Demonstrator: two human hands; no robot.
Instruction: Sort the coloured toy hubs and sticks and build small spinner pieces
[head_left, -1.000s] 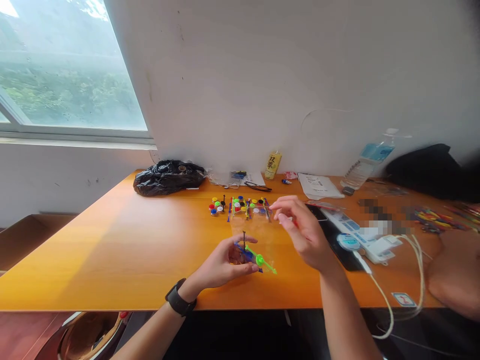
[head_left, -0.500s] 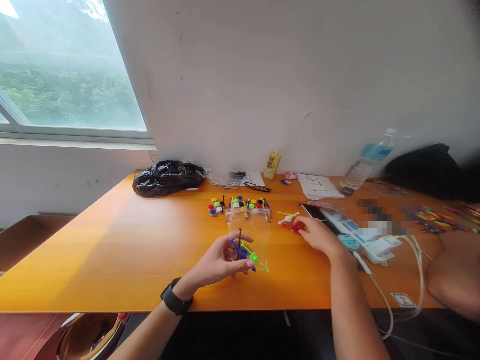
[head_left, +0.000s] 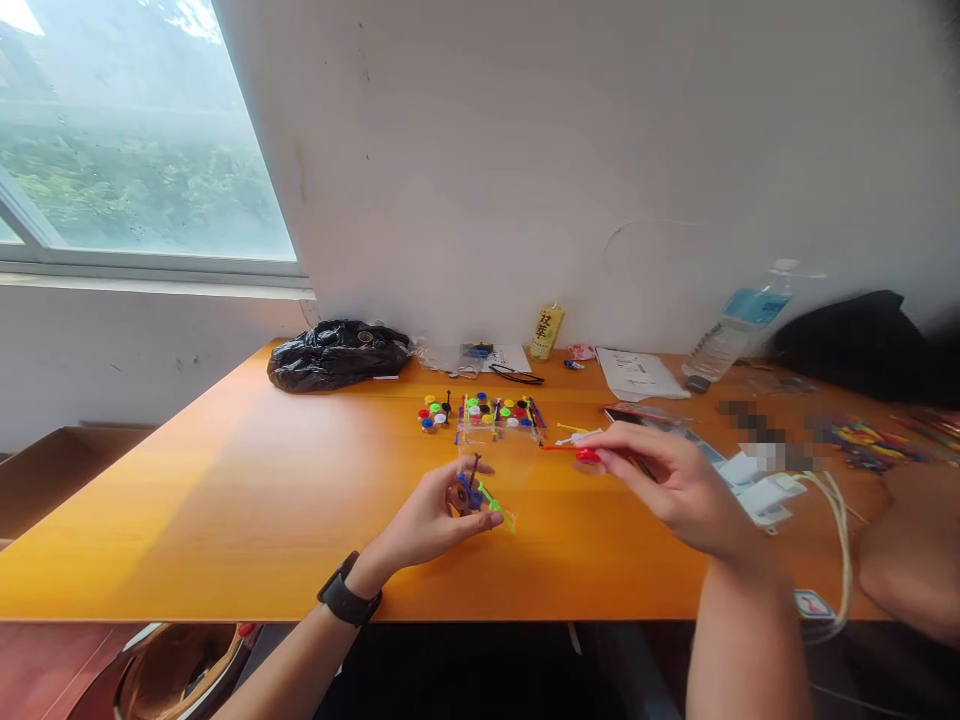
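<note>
My left hand (head_left: 433, 517), with a black watch on its wrist, pinches the lower part of a clear plastic bag (head_left: 501, 455) that stands on the orange table (head_left: 247, 500). Blue, green and black stick pieces (head_left: 480, 492) lie inside the bag by my fingers. My right hand (head_left: 667, 485) is raised just right of the bag and grips a red stick with a round red end (head_left: 579, 452), which points left toward the bag's mouth. A white and yellow stick piece (head_left: 577, 434) lies on the table behind it.
Several coloured discs and sticks (head_left: 480, 408) lie behind the bag. A black bag (head_left: 337, 354), a yellow packet (head_left: 546, 331), papers (head_left: 637, 372) and a water bottle (head_left: 739, 320) line the wall. A white power strip with cables (head_left: 765, 490) lies right. Another person's arm (head_left: 911, 560) rests at far right.
My right hand went down to the table right of the bag, took the red stick and lifted it toward the bag. My left hand kept its hold, drawing the bag slightly left.
</note>
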